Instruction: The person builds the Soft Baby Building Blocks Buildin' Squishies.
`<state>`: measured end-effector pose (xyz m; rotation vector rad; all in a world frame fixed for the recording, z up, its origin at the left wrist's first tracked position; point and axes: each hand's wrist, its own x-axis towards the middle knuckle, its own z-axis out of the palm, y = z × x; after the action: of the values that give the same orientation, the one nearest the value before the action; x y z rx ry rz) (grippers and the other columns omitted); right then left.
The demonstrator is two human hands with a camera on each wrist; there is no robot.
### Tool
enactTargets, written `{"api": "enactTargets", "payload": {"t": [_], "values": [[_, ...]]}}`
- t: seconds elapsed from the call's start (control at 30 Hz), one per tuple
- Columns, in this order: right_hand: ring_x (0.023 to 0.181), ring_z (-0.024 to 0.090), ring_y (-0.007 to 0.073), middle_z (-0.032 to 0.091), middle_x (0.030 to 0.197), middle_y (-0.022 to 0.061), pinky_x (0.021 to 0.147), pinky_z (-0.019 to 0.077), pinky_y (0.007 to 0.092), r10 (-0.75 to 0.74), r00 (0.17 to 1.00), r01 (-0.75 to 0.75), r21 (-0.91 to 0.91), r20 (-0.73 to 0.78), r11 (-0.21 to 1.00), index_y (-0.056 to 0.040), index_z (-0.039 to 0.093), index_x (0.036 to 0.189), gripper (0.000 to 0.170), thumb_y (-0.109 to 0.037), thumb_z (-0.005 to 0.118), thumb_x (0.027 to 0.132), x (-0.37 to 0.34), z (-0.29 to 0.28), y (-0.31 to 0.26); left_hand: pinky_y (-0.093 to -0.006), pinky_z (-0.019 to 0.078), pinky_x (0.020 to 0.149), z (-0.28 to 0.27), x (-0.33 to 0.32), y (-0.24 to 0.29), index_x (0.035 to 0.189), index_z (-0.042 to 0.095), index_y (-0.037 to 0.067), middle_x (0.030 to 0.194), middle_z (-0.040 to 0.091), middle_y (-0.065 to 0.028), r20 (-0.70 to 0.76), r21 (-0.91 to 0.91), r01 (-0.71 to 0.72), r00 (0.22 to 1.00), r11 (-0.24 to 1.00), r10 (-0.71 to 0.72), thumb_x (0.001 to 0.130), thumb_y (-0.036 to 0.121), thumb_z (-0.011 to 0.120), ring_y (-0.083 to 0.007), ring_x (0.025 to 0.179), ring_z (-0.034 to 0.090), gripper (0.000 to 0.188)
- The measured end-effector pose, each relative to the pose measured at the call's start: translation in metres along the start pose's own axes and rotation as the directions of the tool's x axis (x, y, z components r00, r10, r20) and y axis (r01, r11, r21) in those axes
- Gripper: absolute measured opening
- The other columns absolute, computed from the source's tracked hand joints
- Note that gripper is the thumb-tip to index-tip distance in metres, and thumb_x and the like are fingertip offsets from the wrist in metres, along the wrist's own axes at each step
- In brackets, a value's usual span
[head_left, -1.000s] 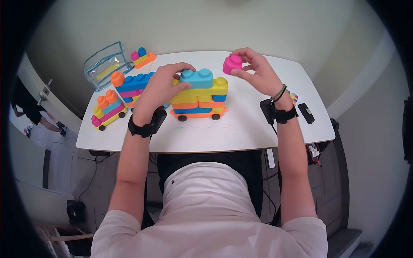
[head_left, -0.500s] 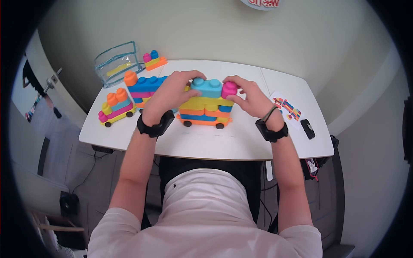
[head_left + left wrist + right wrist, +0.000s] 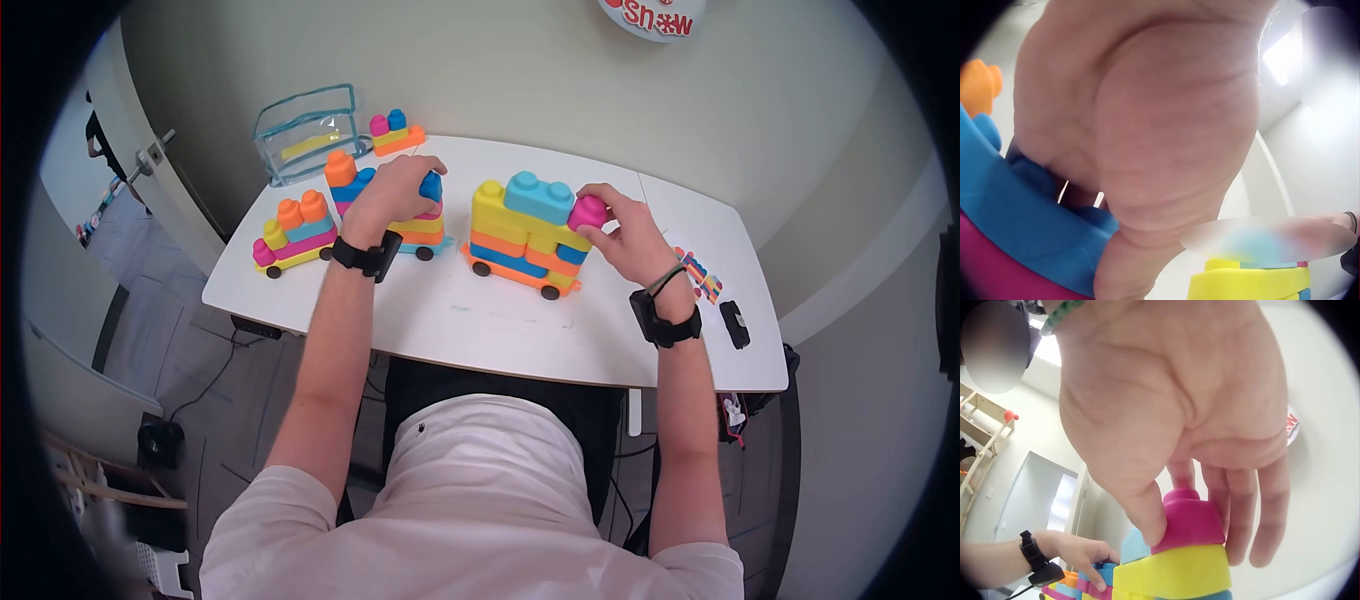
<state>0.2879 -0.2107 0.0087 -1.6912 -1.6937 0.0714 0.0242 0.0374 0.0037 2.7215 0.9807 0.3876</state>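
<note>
My right hand [image 3: 635, 240] pinches a small pink block [image 3: 588, 211] between thumb and fingers. The right wrist view shows that block seated on a yellow block [image 3: 1175, 572], beside a light blue block [image 3: 540, 198]. These top a tall stacked wagon on an orange wheeled base [image 3: 515, 278]. To the left, my left hand [image 3: 395, 190] grips the long blue block [image 3: 1022, 209] on top of a second wagon, its thumb on the near side and fingers over the far side. Under the blue block runs a pink one [image 3: 1004, 262]. The hand hides much of this wagon in the head view.
A small wheeled block car [image 3: 295, 240] stands at the left. Behind are a clear zip bag [image 3: 310, 140] and a small block piece [image 3: 397, 135]. At the right lie a picture sheet [image 3: 703, 275] and a black object [image 3: 735, 325]. A wall sign [image 3: 655, 18] hangs behind.
My right hand brought the pink block down onto the right end of the tall wagon. The left hand left that wagon and moved onto the blue-topped one. The tall wagon has turned slightly.
</note>
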Motion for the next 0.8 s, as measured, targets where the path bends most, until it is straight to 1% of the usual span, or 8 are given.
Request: {"api": "enactTargets", "payload": {"t": [0.17, 0.3, 0.37, 0.47, 0.6, 0.7, 0.73, 0.8], "values": [[0.101, 0.074, 0.0377, 0.076, 0.108, 0.0218, 0.092, 0.0584, 0.0444, -0.016, 0.999, 0.016, -0.022, -0.03, 1.0, -0.0024, 0.063, 0.129, 0.039, -0.014, 0.077, 0.094, 0.0, 0.006, -0.001, -0.044, 0.0587, 0.096, -0.005, -0.006, -0.004, 0.138, 0.066, 0.011, 0.123, 0.074, -0.0172, -0.25, -0.104, -0.09, 0.966, 0.991, 0.062, 0.079, 0.012, 0.089, -0.0351, 0.113, 0.072, 0.064], [0.102, 0.074, 0.0378, 0.076, 0.108, 0.0217, 0.092, 0.0582, 0.0446, -0.026, 0.999, 0.025, -0.042, -0.041, 0.999, -0.0028, 0.063, 0.128, 0.038, -0.014, 0.077, 0.094, 0.001, 0.007, -0.003, -0.0441, 0.0584, 0.096, -0.005, -0.007, 0.0, 0.136, 0.067, 0.01, 0.123, 0.074, -0.0161, -0.255, -0.163, -0.143, 0.962, 0.976, 0.098, 0.08, 0.013, 0.088, -0.0353, 0.115, 0.071, 0.061], [0.103, 0.074, 0.0387, 0.075, 0.108, 0.0219, 0.092, 0.0582, 0.0448, -0.014, 0.999, 0.012, -0.04, -0.03, 0.999, -0.0029, 0.063, 0.129, 0.039, -0.013, 0.077, 0.094, 0.0, 0.007, -0.005, -0.0401, 0.0575, 0.1, -0.004, -0.008, 0.005, 0.134, 0.069, 0.011, 0.125, 0.073, -0.0144, -0.123, -0.063, -0.11, 0.987, 0.992, 0.102, 0.081, 0.011, 0.088, -0.0331, 0.115, 0.07, 0.056], [0.104, 0.073, 0.0407, 0.075, 0.11, 0.0223, 0.092, 0.0581, 0.0454, -0.032, 0.999, 0.031, -0.052, -0.03, 0.998, -0.0032, 0.062, 0.128, 0.039, -0.013, 0.077, 0.094, 0.002, 0.007, -0.004, -0.0404, 0.0574, 0.099, 0.006, -0.003, 0.008, 0.129, 0.07, 0.011, 0.123, 0.073, -0.0137, -0.126, 0.026, -0.114, 0.985, 0.993, 0.117, 0.08, 0.013, 0.087, -0.0328, 0.114, 0.07, 0.052], [0.105, 0.072, 0.0435, 0.074, 0.112, 0.023, 0.092, 0.058, 0.0461, -0.078, 0.995, 0.074, -0.059, -0.059, 0.996, -0.0038, 0.062, 0.127, 0.038, -0.011, 0.076, 0.093, 0.001, 0.005, -0.005, -0.0403, 0.0574, 0.098, 0.011, -0.004, -0.002, 0.125, 0.071, 0.009, 0.122, 0.074, -0.0142, -0.186, -0.066, -0.24, 0.957, 0.969, 0.224, 0.078, 0.012, 0.087, -0.0329, 0.113, 0.071, 0.05], [0.105, 0.072, 0.0436, 0.074, 0.111, 0.0233, 0.092, 0.0581, 0.0462, 0.01, 0.999, -0.015, -0.091, -0.05, 0.996, -0.0043, 0.063, 0.126, 0.037, -0.012, 0.076, 0.093, 0.003, 0.004, -0.007, -0.0418, 0.0575, 0.095, 0.009, -0.005, 0.006, 0.124, 0.072, 0.015, 0.116, 0.075, -0.0127, -0.129, -0.062, -0.122, 0.985, 0.991, 0.114, 0.078, 0.014, 0.086, -0.0333, 0.111, 0.069, 0.049], [0.102, 0.074, 0.0371, 0.075, 0.112, 0.0214, 0.092, 0.0592, 0.0425, -0.019, 0.999, 0.015, -0.109, -0.037, 0.994, -0.0041, 0.061, 0.131, 0.042, -0.01, 0.078, 0.093, 0.004, 0.004, -0.003, -0.0418, 0.0575, 0.095, 0.008, -0.004, 0.008, 0.124, 0.072, 0.015, 0.116, 0.075, -0.0127, -0.129, -0.058, -0.121, 0.985, 0.991, 0.113, 0.078, 0.014, 0.086, -0.0333, 0.111, 0.069, 0.049], [0.102, 0.074, 0.0367, 0.075, 0.112, 0.0211, 0.091, 0.0599, 0.0419, -0.044, 0.998, 0.039, -0.094, -0.048, 0.995, -0.0041, 0.061, 0.131, 0.042, -0.009, 0.078, 0.093, 0.005, 0.005, 0.001, -0.0473, 0.0537, 0.102, 0.006, -0.008, 0.009, 0.129, 0.07, 0.016, 0.121, 0.073, -0.0114, -0.106, -0.008, -0.115, 0.988, 0.993, 0.113, 0.082, 0.014, 0.085, -0.0328, 0.117, 0.067, 0.05]]}}
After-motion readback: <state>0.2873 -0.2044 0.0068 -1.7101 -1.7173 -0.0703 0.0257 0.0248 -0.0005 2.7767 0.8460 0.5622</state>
